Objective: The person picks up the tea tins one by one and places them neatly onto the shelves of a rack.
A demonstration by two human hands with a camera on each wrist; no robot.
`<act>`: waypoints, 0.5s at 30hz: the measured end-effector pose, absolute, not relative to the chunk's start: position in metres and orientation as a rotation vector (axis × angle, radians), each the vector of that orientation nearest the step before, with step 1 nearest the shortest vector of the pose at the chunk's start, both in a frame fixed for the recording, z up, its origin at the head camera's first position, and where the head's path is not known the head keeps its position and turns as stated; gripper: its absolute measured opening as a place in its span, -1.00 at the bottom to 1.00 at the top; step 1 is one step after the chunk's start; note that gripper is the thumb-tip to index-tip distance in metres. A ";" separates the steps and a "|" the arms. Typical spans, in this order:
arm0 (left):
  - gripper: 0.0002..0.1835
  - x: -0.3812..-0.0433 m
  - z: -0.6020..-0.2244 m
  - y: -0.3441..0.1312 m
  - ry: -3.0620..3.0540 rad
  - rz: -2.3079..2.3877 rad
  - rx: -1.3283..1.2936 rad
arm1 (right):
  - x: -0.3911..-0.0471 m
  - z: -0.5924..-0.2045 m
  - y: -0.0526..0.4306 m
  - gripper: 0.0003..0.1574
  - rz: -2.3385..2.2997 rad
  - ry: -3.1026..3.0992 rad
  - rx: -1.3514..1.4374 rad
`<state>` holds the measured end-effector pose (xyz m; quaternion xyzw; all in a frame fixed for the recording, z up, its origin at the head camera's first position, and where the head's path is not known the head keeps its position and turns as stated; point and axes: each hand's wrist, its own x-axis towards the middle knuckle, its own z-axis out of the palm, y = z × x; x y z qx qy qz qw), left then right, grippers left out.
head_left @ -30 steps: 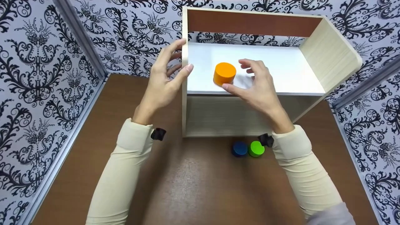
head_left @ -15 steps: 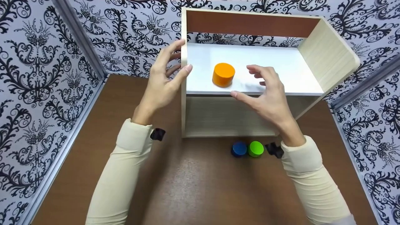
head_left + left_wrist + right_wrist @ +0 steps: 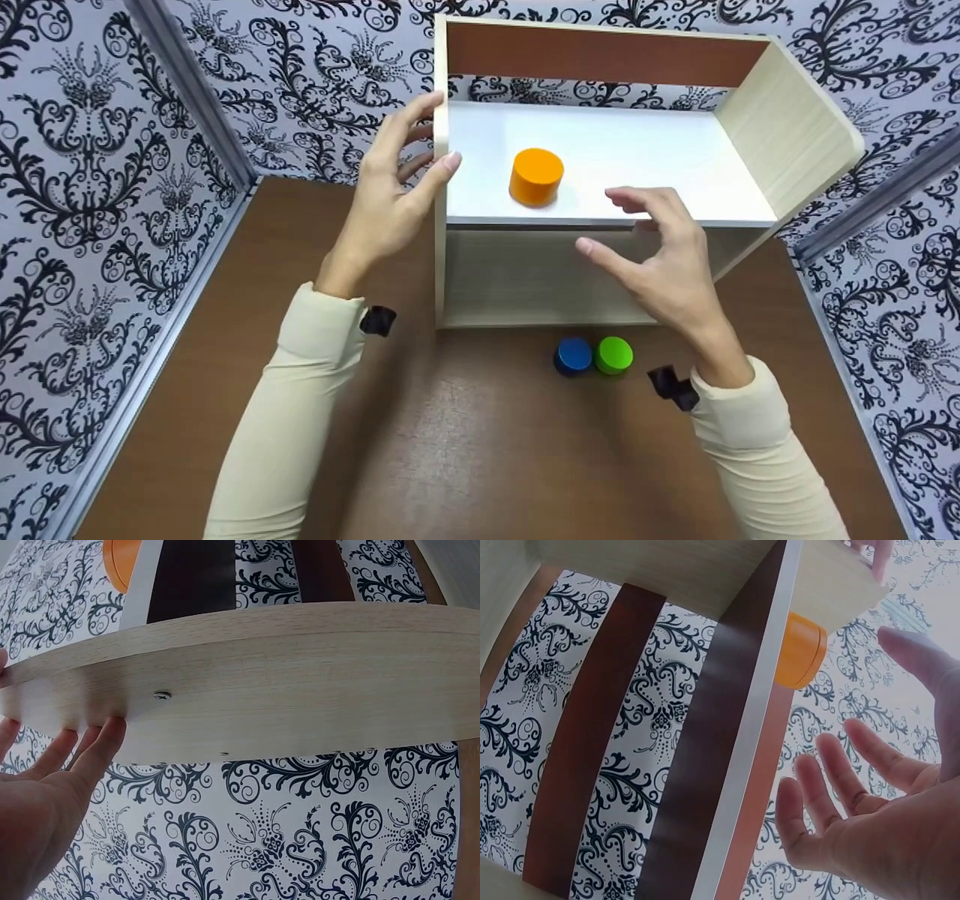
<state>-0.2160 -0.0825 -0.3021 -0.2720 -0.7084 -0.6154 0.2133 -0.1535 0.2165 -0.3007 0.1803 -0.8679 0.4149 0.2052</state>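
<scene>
My left hand (image 3: 390, 195) holds the left side panel (image 3: 442, 255) of a pale wooden shelf unit, its thumb at the front edge and its fingers on the outer face. In the left wrist view those fingertips (image 3: 112, 731) lie against the panel. An orange cylinder (image 3: 535, 180) stands upright on the white upper shelf (image 3: 637, 165), right of that panel. My right hand (image 3: 667, 274) hovers in front of the shelf's edge with nothing in it, thumb and fingers spread apart. The right wrist view shows its bare palm (image 3: 877, 840), apart from the orange cylinder (image 3: 802, 652).
A blue cylinder (image 3: 574, 355) and a green cylinder (image 3: 614, 355) stand side by side on the brown table (image 3: 450, 450), in front of the unit. Beneath the white shelf is a lower compartment (image 3: 525, 277). Patterned walls (image 3: 90, 225) enclose the table.
My right hand has drawn back from the orange cylinder, down and to the right, past the shelf's front edge. The cylinder and my left hand have stayed in place.
</scene>
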 end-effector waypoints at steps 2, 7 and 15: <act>-0.42 -0.216 -0.302 -0.082 -1.973 -1.706 -0.745 | -0.150 -0.302 0.218 -0.31 1.165 -2.415 0.511; -0.42 -0.216 -0.302 -0.082 -1.979 -1.702 -0.740 | -0.143 -0.307 0.220 -0.40 1.182 -2.404 0.533; -0.42 -0.216 -0.302 -0.082 -1.983 -1.703 -0.745 | -0.131 -0.317 0.224 -0.50 1.201 -2.404 0.572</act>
